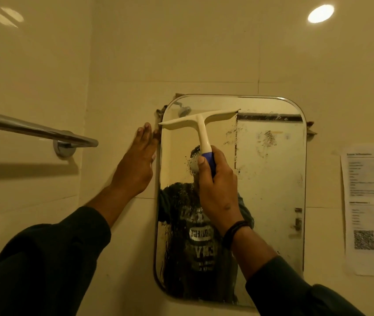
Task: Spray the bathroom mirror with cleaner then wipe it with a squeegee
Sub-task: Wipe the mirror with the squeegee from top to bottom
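Observation:
A rounded rectangular mirror [270,179] hangs on the tiled wall, streaked with spray droplets and dark smears. My right hand [218,188] grips the blue end of a cream squeegee [201,123], whose blade lies against the mirror's upper left part, tilted slightly. My left hand [139,160] rests flat with straight fingers on the wall tile right beside the mirror's left edge. No spray bottle is in view.
A chrome towel bar [33,128] juts from the wall at the left. A printed paper sheet [370,208] with a QR code is stuck on the wall to the right of the mirror. A ceiling light [320,13] glares at the top right.

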A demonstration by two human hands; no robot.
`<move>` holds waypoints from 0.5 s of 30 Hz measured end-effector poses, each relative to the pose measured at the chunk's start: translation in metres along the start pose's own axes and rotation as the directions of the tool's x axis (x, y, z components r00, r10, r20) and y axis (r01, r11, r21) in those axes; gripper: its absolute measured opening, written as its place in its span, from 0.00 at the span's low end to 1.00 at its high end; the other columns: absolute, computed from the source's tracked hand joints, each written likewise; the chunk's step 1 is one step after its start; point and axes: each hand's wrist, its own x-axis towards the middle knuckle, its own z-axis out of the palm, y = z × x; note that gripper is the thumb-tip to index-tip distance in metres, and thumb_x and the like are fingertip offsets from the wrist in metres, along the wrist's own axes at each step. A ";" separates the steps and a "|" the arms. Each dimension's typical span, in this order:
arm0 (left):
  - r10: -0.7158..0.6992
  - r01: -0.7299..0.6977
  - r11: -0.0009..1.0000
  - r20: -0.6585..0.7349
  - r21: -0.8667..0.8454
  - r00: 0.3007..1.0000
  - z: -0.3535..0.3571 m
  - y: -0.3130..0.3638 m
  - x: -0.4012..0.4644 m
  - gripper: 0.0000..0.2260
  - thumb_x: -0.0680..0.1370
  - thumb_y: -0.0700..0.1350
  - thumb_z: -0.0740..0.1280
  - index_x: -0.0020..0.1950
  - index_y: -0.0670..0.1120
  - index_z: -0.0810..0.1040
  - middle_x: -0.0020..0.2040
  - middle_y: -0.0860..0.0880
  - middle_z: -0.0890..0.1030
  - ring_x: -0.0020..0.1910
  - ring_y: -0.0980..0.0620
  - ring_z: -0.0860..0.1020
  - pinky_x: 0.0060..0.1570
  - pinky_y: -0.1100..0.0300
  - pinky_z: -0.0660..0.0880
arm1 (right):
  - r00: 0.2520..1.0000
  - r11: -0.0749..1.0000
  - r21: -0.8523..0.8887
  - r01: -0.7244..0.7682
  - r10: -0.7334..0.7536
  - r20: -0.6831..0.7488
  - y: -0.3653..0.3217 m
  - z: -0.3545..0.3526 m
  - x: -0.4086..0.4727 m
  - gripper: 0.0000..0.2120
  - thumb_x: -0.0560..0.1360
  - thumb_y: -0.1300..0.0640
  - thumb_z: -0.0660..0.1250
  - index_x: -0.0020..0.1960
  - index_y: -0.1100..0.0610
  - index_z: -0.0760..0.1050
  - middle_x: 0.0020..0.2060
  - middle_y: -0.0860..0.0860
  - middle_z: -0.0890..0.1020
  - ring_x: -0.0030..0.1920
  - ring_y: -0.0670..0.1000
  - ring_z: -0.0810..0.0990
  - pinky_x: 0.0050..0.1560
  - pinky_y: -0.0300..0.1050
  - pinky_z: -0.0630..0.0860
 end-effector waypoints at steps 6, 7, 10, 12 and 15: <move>0.019 -0.019 0.999 -0.012 0.032 1.000 -0.001 0.002 -0.001 0.29 0.82 0.34 0.57 0.81 0.44 0.50 0.82 0.45 0.46 0.81 0.46 0.44 0.78 0.47 0.58 | 0.999 0.999 -0.018 -0.045 0.045 0.015 0.014 -0.004 -0.033 0.20 0.79 0.46 0.58 0.68 0.53 0.67 0.56 0.53 0.77 0.54 0.54 0.79 0.52 0.54 0.82; 0.018 -0.018 0.999 -0.014 0.029 1.000 -0.002 0.002 -0.002 0.29 0.82 0.34 0.57 0.81 0.44 0.50 0.82 0.45 0.46 0.81 0.47 0.43 0.78 0.48 0.57 | 0.998 0.998 -0.021 -0.059 0.060 0.020 0.019 -0.006 -0.040 0.23 0.78 0.44 0.57 0.69 0.53 0.67 0.56 0.54 0.77 0.54 0.55 0.79 0.52 0.53 0.83; 0.000 0.000 1.000 -0.008 0.009 1.000 -0.002 0.003 -0.002 0.29 0.83 0.35 0.56 0.81 0.46 0.48 0.82 0.47 0.43 0.80 0.50 0.41 0.78 0.51 0.53 | 0.996 0.996 -0.040 -0.084 0.086 0.030 0.031 -0.010 -0.063 0.28 0.75 0.37 0.54 0.70 0.51 0.66 0.56 0.55 0.76 0.52 0.53 0.79 0.50 0.48 0.83; -0.014 0.014 1.000 -0.005 0.000 1.000 -0.002 0.003 -0.001 0.29 0.83 0.35 0.55 0.81 0.47 0.48 0.82 0.48 0.43 0.80 0.50 0.41 0.79 0.51 0.54 | 0.996 0.996 -0.048 -0.080 0.081 0.030 0.037 -0.013 -0.077 0.27 0.75 0.36 0.53 0.70 0.47 0.65 0.53 0.53 0.76 0.49 0.50 0.79 0.48 0.44 0.82; -0.023 0.023 1.000 0.001 -0.002 1.000 -0.003 0.004 -0.001 0.29 0.83 0.35 0.55 0.82 0.48 0.48 0.82 0.49 0.42 0.81 0.50 0.41 0.79 0.49 0.55 | 0.996 0.996 -0.024 -0.080 0.081 0.037 0.044 -0.017 -0.094 0.23 0.76 0.37 0.54 0.68 0.43 0.65 0.52 0.53 0.76 0.46 0.50 0.78 0.47 0.46 0.82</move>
